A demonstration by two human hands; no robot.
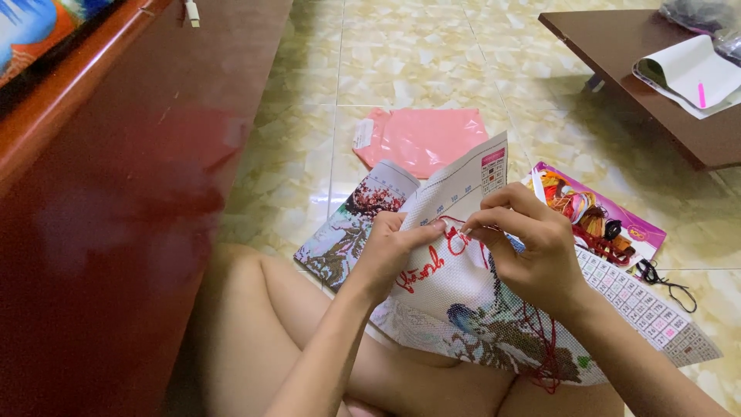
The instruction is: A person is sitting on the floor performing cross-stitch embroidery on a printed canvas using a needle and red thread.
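The person sits on the tiled floor (401, 69) with a cross-stitch cloth (455, 297) on the lap. The left hand (390, 251) pinches the cloth's top edge, its grip closed on the cloth. The right hand (532, 247) pinches something thin at the red thread (455, 232); it looks like a needle, but it is too small to tell. This looks like the stitching step, at the red letters. I think the next pull needs to be slow and straight so the thread does not knot.

A purple bag (606, 220) lies open near the right hand, with bundles of coloured thread inside. A pink bag (424, 139) lies flat farther away; I cannot tell what is inside. A colour chart (656, 313) lies beside the cloth.
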